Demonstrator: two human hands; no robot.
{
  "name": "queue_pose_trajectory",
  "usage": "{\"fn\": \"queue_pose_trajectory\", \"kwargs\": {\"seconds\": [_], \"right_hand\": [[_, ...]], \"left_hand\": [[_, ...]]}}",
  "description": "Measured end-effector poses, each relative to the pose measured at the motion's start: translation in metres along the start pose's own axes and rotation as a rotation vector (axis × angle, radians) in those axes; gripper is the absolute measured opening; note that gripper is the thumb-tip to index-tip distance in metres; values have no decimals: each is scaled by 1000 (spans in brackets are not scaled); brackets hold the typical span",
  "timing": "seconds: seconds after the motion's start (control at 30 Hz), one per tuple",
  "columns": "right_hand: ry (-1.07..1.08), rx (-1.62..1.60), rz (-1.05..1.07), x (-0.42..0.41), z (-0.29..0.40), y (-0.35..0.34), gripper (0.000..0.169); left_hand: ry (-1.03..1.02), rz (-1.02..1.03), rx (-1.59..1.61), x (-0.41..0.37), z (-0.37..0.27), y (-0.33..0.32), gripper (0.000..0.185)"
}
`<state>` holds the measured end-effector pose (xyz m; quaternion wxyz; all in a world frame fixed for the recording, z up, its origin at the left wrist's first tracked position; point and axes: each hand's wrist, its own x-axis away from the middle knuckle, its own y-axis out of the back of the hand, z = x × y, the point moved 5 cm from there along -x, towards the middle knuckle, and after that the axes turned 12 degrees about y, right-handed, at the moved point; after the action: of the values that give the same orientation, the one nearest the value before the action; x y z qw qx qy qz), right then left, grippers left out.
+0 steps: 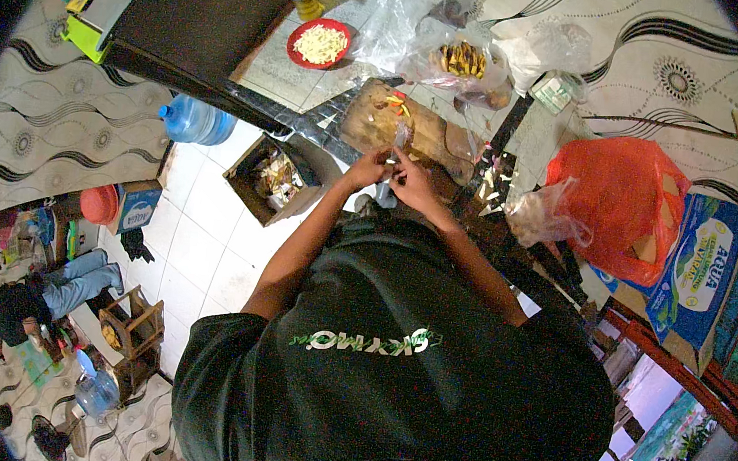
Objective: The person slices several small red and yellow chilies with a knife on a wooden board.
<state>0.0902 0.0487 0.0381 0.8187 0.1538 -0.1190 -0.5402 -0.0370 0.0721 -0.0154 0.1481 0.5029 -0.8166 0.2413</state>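
My left hand [368,169] and my right hand [413,183] meet just off the near edge of a wooden cutting board [431,133]. A small pale piece [390,162] is pinched at my left fingertips. The right fingers are bent close beside it; their exact grip is unclear. A shiny, blade-like thing [403,135] lies over the board just beyond the fingertips, and whether it is held cannot be told. Red and yellow chilli peppers [398,104] rest on the board's far part. Behind it stand a red plate [289,51] of pale cut strips and a plastic bag with bananas [463,59].
Below left stands an open cardboard box [247,175] with scraps. Pale peelings [494,186] lie right of the board. Further right are a red plastic bag [613,187] and a blue carton [699,262]. A water jug [199,121] stands left; another person [21,314] is at far left.
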Motion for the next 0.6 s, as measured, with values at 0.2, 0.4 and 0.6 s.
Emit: {"fn": "queue_pose_trajectory", "kwargs": {"seconds": [0.2, 0.4, 0.6], "right_hand": [[229, 694, 37, 2, 1, 32, 64], [329, 754, 58, -5, -3, 41, 65], [166, 853, 66, -20, -22, 53, 56]], "left_hand": [[98, -32, -229, -4, -10, -10, 30], [183, -105, -30, 15, -16, -8, 26], [269, -14, 80, 19, -10, 2, 29]]}}
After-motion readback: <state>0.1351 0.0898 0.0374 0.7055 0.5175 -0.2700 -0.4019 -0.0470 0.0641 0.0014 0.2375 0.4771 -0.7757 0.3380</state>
